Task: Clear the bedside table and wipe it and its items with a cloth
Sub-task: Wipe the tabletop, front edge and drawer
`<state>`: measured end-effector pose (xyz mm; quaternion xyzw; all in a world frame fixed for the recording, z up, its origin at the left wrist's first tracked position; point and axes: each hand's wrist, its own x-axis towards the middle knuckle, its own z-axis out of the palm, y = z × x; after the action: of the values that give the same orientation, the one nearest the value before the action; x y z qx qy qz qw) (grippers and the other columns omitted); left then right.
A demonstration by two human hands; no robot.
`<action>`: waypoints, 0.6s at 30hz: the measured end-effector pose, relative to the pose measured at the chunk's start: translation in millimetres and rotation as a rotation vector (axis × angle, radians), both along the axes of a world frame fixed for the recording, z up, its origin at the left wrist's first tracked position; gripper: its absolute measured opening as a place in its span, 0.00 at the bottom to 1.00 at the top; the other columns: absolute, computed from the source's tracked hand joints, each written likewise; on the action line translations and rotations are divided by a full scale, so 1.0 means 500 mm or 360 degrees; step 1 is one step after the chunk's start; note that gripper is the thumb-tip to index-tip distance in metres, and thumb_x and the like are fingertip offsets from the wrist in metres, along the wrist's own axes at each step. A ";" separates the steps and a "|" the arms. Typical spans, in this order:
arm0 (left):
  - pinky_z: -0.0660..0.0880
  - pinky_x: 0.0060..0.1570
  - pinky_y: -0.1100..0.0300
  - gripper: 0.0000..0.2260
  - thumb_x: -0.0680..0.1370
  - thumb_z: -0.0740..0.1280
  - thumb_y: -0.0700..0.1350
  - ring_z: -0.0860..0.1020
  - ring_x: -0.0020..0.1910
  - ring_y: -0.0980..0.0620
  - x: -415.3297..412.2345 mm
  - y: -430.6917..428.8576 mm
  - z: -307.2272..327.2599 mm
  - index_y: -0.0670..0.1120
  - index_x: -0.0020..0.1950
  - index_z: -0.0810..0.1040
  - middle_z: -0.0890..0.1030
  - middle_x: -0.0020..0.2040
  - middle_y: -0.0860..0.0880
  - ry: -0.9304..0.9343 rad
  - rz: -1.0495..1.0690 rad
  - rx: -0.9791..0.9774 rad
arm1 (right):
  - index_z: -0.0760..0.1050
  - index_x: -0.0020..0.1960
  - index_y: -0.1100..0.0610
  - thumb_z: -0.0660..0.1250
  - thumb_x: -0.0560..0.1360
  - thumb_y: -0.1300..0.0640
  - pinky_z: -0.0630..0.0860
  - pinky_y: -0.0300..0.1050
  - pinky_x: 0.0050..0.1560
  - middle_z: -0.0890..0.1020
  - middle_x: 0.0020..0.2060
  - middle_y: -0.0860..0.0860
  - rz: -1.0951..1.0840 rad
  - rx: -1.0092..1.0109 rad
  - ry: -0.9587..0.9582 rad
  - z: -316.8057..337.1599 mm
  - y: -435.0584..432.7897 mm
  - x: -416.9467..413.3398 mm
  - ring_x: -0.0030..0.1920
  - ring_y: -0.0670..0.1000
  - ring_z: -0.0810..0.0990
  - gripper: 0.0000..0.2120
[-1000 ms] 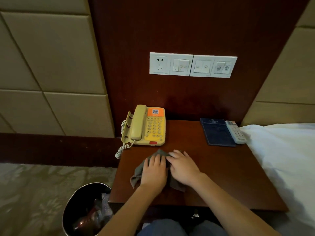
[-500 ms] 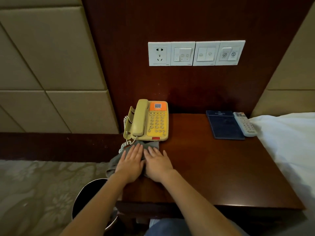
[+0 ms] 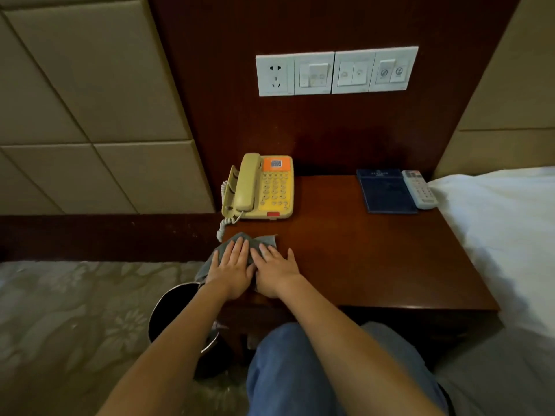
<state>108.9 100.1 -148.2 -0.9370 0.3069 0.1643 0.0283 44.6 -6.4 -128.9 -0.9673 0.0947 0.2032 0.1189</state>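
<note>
Left hand (image 3: 229, 267) flat, palm down, fingers straight and close together, pressing on grey cloth (image 3: 263, 240). Right hand (image 3: 277, 270) flat beside it, fingers spread a bit, index side on the cloth, outer fingers on bare wood. Hands side by side, thumbs touching or nearly so. Neither hand grips anything.

Cloth lies crumpled on the front-left part of the bedside table (image 3: 360, 259), its left part drooping over the table's left edge. Far corner of the cloth sticks out past the fingertips.

Yellow telephone (image 3: 259, 187) at back left of the table, just beyond the cloth, not touching it; handset in cradle, orange label on top, coiled cord (image 3: 222, 226) hanging off the left edge near the cloth, contact unclear.

Back right: dark blue folder (image 3: 386, 190) lying flat, white remote (image 3: 419, 190) just beside it on the right, by the table edge.

White bed sheet (image 3: 504, 229) to the right of the table. Black waste bin (image 3: 168, 313) on the floor under the left forearm, patterned carpet (image 3: 60, 310) around it. White socket and switch panel (image 3: 336, 72) on the dark wood wall above. Beige padded wall panels (image 3: 90, 85) to the left. Blue jeans knee (image 3: 288, 370) at bottom.
</note>
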 end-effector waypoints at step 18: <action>0.41 0.74 0.44 0.36 0.81 0.57 0.47 0.35 0.76 0.46 -0.299 -0.233 0.044 0.44 0.76 0.33 0.33 0.77 0.46 0.0206 -0.0320 0.0183 | 0.41 0.79 0.56 0.52 0.81 0.53 0.39 0.59 0.75 0.44 0.78 0.53 -0.0511 0.0064 0.0179 0.047 -0.165 -0.306 0.78 0.53 0.44 0.31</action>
<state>-40.4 -16.5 -126.2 -0.8859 0.3904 0.2379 0.0784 -108.6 -89.1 -105.6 -0.9242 0.2504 0.2374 0.1637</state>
